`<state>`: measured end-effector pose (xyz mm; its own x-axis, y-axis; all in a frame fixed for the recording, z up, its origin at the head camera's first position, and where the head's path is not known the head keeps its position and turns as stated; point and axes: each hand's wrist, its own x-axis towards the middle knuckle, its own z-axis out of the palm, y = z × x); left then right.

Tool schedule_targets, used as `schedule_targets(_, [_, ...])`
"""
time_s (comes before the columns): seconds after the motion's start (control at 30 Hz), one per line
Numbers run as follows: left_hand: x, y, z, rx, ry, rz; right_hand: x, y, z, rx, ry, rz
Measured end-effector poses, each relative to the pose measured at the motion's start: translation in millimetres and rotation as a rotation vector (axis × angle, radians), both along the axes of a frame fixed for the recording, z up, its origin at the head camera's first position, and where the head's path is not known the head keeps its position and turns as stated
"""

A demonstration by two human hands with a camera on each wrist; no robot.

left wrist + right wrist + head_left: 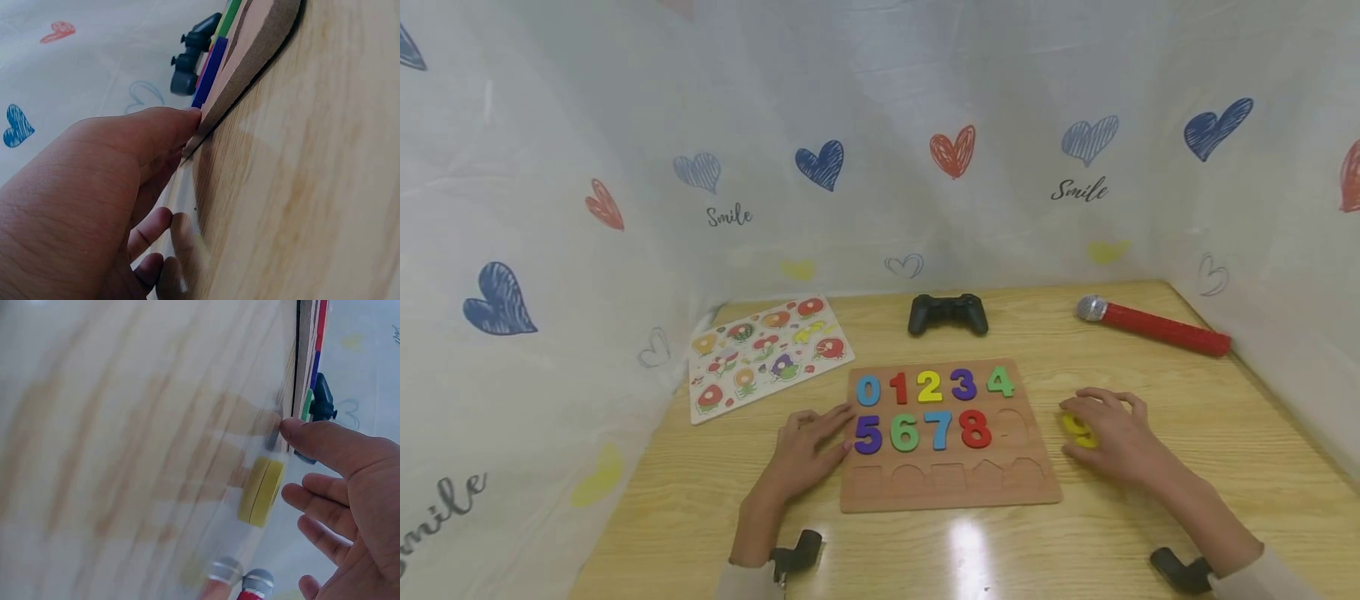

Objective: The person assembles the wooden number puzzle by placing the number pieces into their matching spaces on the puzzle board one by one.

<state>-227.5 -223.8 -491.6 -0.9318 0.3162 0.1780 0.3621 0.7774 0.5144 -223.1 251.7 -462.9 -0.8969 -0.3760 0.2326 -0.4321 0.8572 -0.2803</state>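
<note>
A wooden number board point(951, 492) lies flat on the table, with colourful digits 0 to 8 in its upper two rows. At its left edge my left hand point(805, 450) rests, the thumb and forefinger touching the side near the purple 5 point(868, 435). To the right of the board my right hand point(1116, 442) hovers over a yellow number 9 point(1081, 432). In the right wrist view the 9 point(261, 490) lies on the table, and the spread thumb and fingers point(328, 512) stand apart from it.
A fruit puzzle board point(767, 358) lies at the back left. Behind the number board sits a black game controller point(948, 314). A red microphone point(1157, 327) lies at the back right. Printed curtains point(880, 217) enclose the table's back and sides.
</note>
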Motion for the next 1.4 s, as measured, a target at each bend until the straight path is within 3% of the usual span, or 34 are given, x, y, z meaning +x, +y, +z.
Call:
schedule_targets(0.43, [2.5,-3.1,-0.4,0.012,0.033,-0.007,-0.2,9,-1.1,0.01,-0.051,-0.048])
schedule_targets(0.8, [3.3,-3.6,-0.6,0.014,0.074,-0.019,-0.9,9,0.6,0.021,-0.025,-0.041])
schedule_targets(1.4, [-0.2,0.0,0.2,0.009,0.0,0.002,-1.0,-7,6.4,-0.003,0.011,-0.007])
